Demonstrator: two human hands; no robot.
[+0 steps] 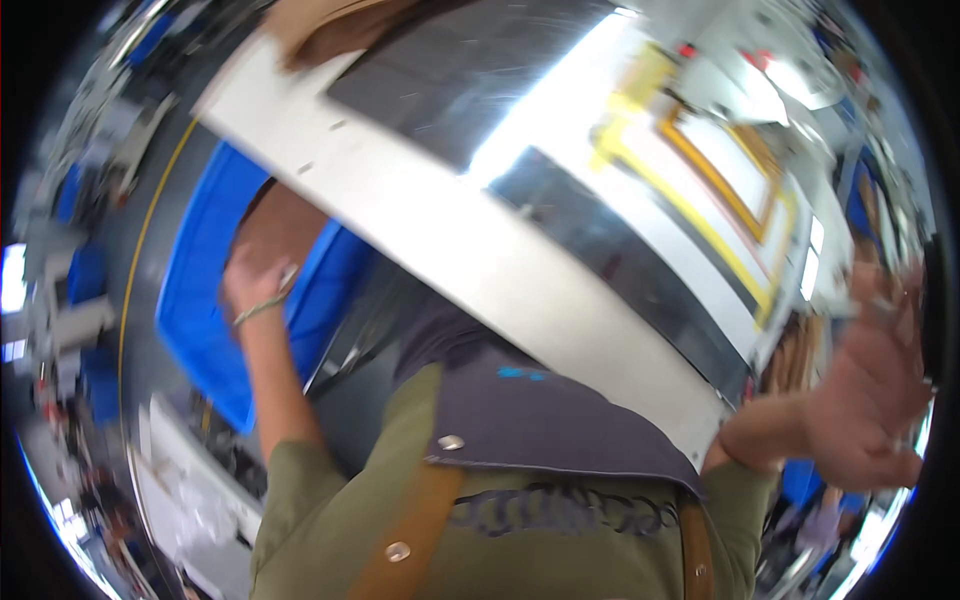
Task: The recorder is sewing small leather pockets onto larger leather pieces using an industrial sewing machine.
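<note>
My left hand (254, 282), with a thin band at its wrist, reaches into a blue plastic bin (190, 290) beside the table. It is against a smooth brown sheet-like piece (288, 226) inside. The fingers are blurred and partly hidden, so whether they grip the piece does not show. Up at the right edge of the view, my right hand (868, 400) is raised close to the camera. Its thumb and fingers are spread, and nothing shows in its palm. A dark object (935, 310) at the picture's rim lies beside those fingers.
A white-edged table (430, 220) with a dark glossy top crosses in front of me. Another brown piece (335, 28) lies at its far left. Yellow and orange frames (715, 170) stand on the right part. A yellow line (150, 225) runs along the floor at left.
</note>
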